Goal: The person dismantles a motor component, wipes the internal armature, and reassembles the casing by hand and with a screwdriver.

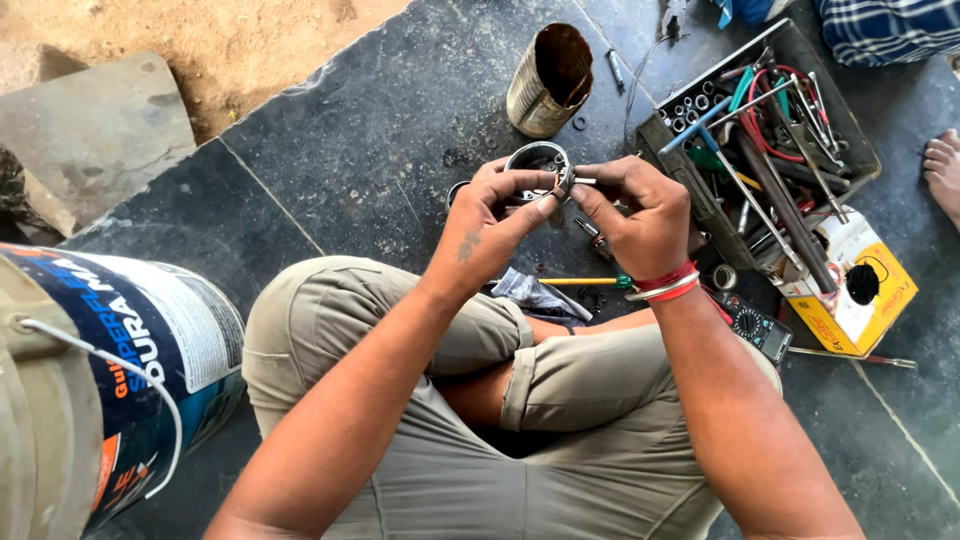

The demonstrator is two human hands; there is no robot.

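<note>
Centrally, one small metal ring part (563, 183), pinched between the fingertips of both hands, left hand (495, 215) and right hand (640, 215) equally near, held level above the dark stone floor (380, 130), just before the round metal housing (535, 158).

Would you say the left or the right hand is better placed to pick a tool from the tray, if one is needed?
Probably the right hand: the tool tray lies just beside it, while the left hand is on the far side. Both pinch a small metal part, so the left would have to hold it alone.
</note>
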